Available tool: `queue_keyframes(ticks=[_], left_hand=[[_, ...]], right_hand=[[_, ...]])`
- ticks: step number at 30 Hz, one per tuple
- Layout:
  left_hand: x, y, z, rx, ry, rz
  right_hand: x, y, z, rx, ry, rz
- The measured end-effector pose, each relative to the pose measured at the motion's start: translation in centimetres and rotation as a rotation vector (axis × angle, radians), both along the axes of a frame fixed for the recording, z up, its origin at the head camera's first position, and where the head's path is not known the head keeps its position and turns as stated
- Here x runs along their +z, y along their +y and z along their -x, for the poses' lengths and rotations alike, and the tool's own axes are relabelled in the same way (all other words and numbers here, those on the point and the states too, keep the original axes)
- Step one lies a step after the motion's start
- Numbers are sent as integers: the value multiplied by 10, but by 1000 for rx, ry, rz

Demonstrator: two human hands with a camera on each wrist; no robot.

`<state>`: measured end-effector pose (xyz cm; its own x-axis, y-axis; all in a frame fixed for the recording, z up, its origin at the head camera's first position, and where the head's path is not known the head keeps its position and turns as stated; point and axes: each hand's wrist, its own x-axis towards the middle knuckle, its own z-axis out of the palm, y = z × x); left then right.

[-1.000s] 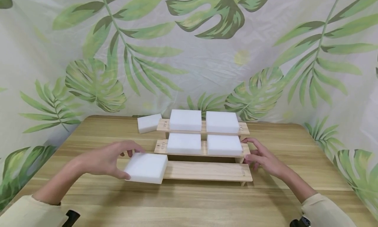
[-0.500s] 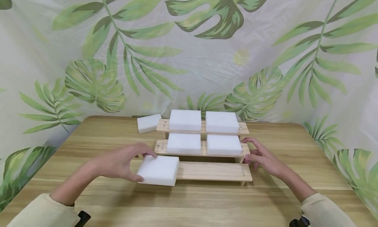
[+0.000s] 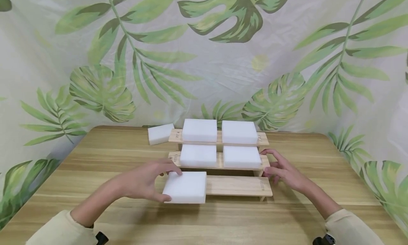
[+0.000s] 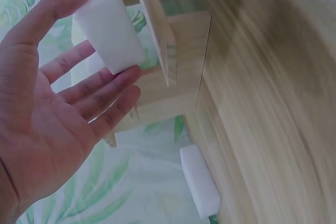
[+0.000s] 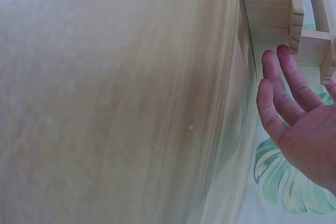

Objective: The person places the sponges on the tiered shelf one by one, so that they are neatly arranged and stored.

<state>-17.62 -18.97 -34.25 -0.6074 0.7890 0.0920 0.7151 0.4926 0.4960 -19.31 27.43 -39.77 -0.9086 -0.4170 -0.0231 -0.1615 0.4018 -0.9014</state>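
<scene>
In the head view my left hand (image 3: 143, 179) pinches a white foam block (image 3: 186, 190) by its left side, thumb at the front and fingers at the back. The block overlaps the left end of the lowest step of a wooden step stand (image 3: 239, 185). A gap shows between the block (image 4: 110, 24) and the step under it in the left wrist view. My right hand (image 3: 287, 172) grips the right end of the middle step with thumb and index finger; its other fingers (image 5: 273, 95) are off the stand in the right wrist view.
Two white blocks (image 3: 199, 130) sit on the top step and two more (image 3: 242, 156) on the middle one. Another white block (image 3: 160, 134) lies on the wood-grain table (image 3: 105, 142) behind, left of the stand. A leaf-print cloth (image 3: 223, 71) hangs behind the table.
My left hand has carried the foam block to the right, from beside the lowest step to over its left part. The right hand has stayed at the middle step.
</scene>
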Motion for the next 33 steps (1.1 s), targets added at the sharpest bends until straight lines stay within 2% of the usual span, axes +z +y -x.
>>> queue_keyframes(ticks=[5, 16, 28, 33], left_hand=[[-4, 11, -2, 0, 43, 5], [-8, 31, -7, 27, 16, 12], [-11, 50, -11, 8, 78, 17], [-11, 58, -11, 20, 92, 34]], right_hand=[[0, 0, 0, 0, -1, -3], [0, 0, 0, 14, 6, 9], [1, 0, -1, 5, 2, 17], [0, 0, 0, 5, 6, 7]])
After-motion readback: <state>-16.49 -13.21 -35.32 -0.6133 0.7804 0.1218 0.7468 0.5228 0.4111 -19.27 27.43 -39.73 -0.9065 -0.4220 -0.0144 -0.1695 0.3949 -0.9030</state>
